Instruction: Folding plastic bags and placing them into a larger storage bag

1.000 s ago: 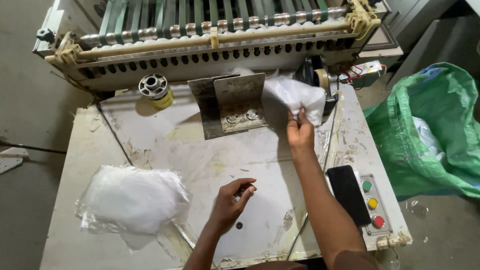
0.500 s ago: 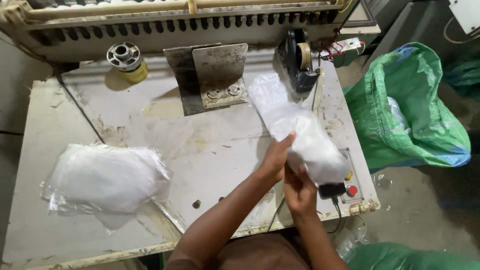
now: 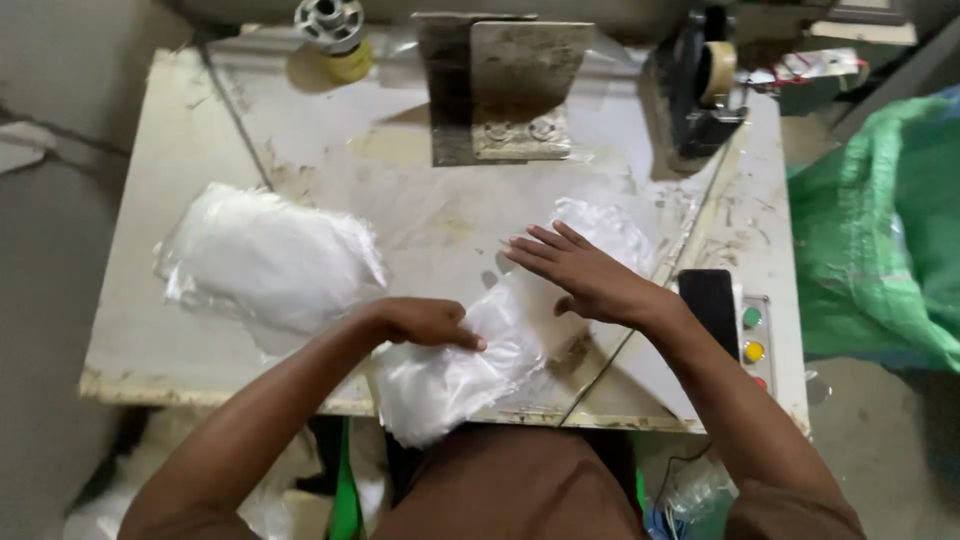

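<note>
Fingers of the right hand lie spread and flat, palm down, on a long clear plastic bag that runs slantwise across the near part of the worktable, from about 1 o'clock of that hand down to 7 o'clock, where its lower end hangs just over the table's front edge. At 8 o'clock of the right hand, the left hand is curled with fingers together, its tips pressing on the same bag near its middle; neither hand is clamped around it. The bag looks crinkled and milky, with whitish contents that cannot be made out. At 9 o'clock of the left hand, apart from it, lies a stack of similar clear bags, puffed and white. At 3 o'clock of the right hand, just beside the wrist, is a black phone, and next to it a column of round buttons, green over yellow over red. At 12 o'clock stands a grey metal bracket with two bolts; at 1 o'clock a black tape dispenser with a tan roll; at 11 o'clock a metal spool with a yellow base. A green woven sack sits off the table at 3 o'clock.
</note>
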